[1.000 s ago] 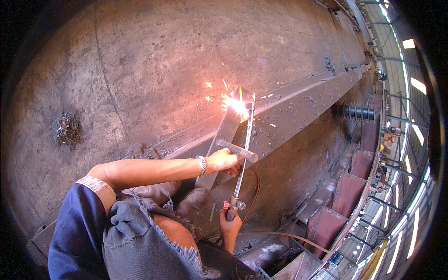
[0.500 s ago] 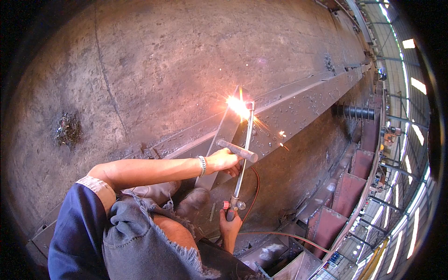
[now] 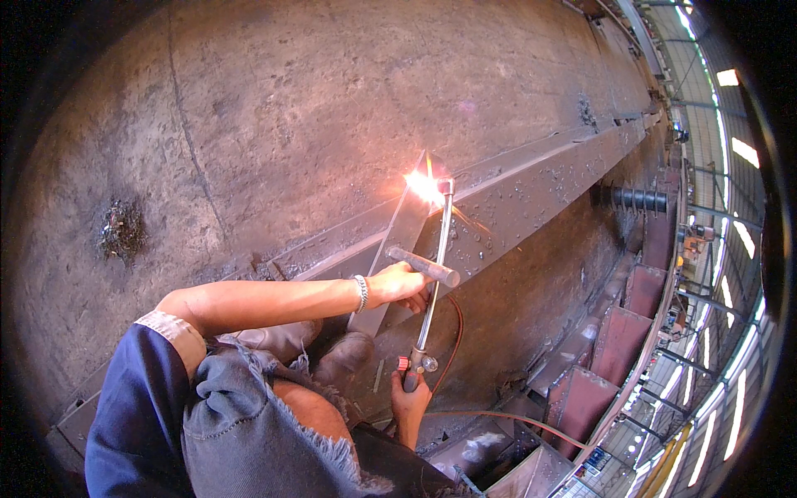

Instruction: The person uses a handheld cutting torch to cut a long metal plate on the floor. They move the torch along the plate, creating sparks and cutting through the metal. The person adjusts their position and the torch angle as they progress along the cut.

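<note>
My right hand (image 3: 410, 405) is wrapped round the handle of a cutting torch (image 3: 434, 300), just below its red knob and brass valve. The torch's long silvery tube runs up to an angled head. Under the head, a glare with sparks hides part of a narrow flat steel bar (image 3: 407, 217). My left hand (image 3: 400, 286) is closed at the middle of the tube, its fingertips partly hidden. A short round metal bar (image 3: 425, 266) crosses over the tube, touching my left hand. The flat bar lies across a long steel beam (image 3: 531, 197).
A reddish hose (image 3: 456, 340) curves beside the torch, and another stretch runs right. My boots (image 3: 344, 355) stand close to the flat bar. Reddish-brown steel pieces (image 3: 618, 344) line the right, near a dark coil (image 3: 635, 199). A scrap pile (image 3: 122, 230) lies on the floor at left.
Fewer sparks fly to the right of the torch head, and the glare is somewhat smaller. Both hands and the torch stay nearly in place.
</note>
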The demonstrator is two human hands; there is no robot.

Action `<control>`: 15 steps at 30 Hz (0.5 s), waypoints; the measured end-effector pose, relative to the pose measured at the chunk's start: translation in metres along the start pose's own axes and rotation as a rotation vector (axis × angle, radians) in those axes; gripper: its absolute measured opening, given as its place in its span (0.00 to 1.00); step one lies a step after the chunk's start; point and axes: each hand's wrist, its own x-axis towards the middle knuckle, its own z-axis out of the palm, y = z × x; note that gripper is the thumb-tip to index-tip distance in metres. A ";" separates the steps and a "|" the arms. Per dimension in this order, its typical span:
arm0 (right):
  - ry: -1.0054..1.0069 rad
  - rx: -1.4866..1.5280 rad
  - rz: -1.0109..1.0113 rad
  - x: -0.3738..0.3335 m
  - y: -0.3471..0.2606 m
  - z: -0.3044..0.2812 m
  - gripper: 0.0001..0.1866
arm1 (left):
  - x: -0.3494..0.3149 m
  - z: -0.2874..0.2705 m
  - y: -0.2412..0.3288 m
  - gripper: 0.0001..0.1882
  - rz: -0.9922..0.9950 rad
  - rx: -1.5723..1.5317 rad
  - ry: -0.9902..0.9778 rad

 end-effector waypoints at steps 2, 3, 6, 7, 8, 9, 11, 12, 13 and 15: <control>0.000 -0.004 0.013 -0.001 -0.004 -0.001 0.17 | 0.001 0.000 -0.002 0.33 0.011 0.003 0.006; -0.012 -0.012 0.008 0.000 -0.001 0.000 0.18 | 0.003 0.000 -0.003 0.33 0.015 -0.006 0.007; -0.037 -0.029 0.004 0.001 0.008 0.001 0.21 | 0.006 0.001 -0.006 0.32 0.011 -0.013 0.010; -0.039 -0.028 0.011 0.001 0.006 0.001 0.21 | 0.007 0.000 -0.006 0.32 -0.001 -0.001 0.011; -0.040 -0.028 0.019 0.001 0.005 0.000 0.21 | 0.008 0.000 -0.006 0.31 -0.012 0.010 0.013; -0.035 -0.032 0.021 0.001 0.003 0.000 0.21 | 0.008 0.000 -0.006 0.32 -0.014 0.010 0.011; -0.025 -0.040 0.024 0.001 0.001 -0.001 0.21 | 0.007 0.000 -0.005 0.32 -0.018 0.011 0.007; -0.019 -0.036 0.024 -0.002 0.003 -0.001 0.19 | 0.007 0.001 -0.008 0.32 -0.016 0.016 -0.006; -0.012 -0.033 0.024 -0.005 0.006 -0.001 0.18 | 0.007 0.001 -0.012 0.32 -0.014 0.021 -0.019; -0.015 -0.026 0.028 -0.007 0.011 -0.001 0.18 | 0.005 0.003 -0.013 0.32 -0.018 0.022 -0.023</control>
